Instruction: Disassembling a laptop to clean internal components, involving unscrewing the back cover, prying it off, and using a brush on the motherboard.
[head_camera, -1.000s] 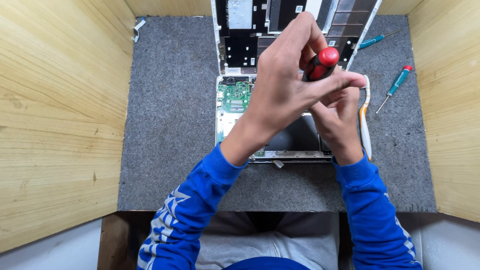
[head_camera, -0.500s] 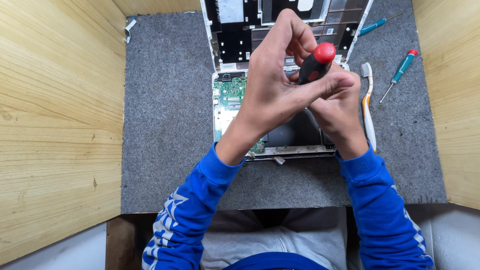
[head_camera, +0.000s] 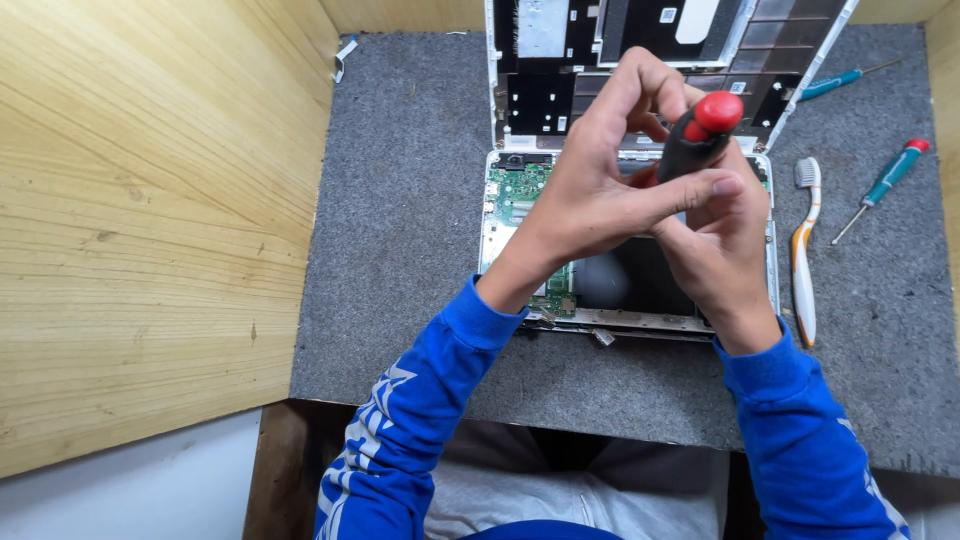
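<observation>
Head view: both hands work over an opened laptop (head_camera: 630, 300) lying on a grey mat (head_camera: 400, 230). The left hand (head_camera: 600, 190) is closed round the black-and-red screwdriver (head_camera: 700, 130), fingers wrapped on the handle, red cap uppermost. The right hand (head_camera: 720, 250) sits beneath it, fingers bunched together low on the tool; whether it pinches the shaft I cannot tell, and the tip is hidden. A green board (head_camera: 520, 195) shows at the laptop's left; the removed cover (head_camera: 640, 50) lies beyond it. A toothbrush (head_camera: 805, 250) and two teal screwdrivers (head_camera: 885, 180) (head_camera: 830, 85) rest to the right, untouched. Judgement: the driver looks tilted; it should stand square to the screw, pressed firmly and turned slowly, with the lower hand steadying the shaft so the tip cannot skid onto the board.
</observation>
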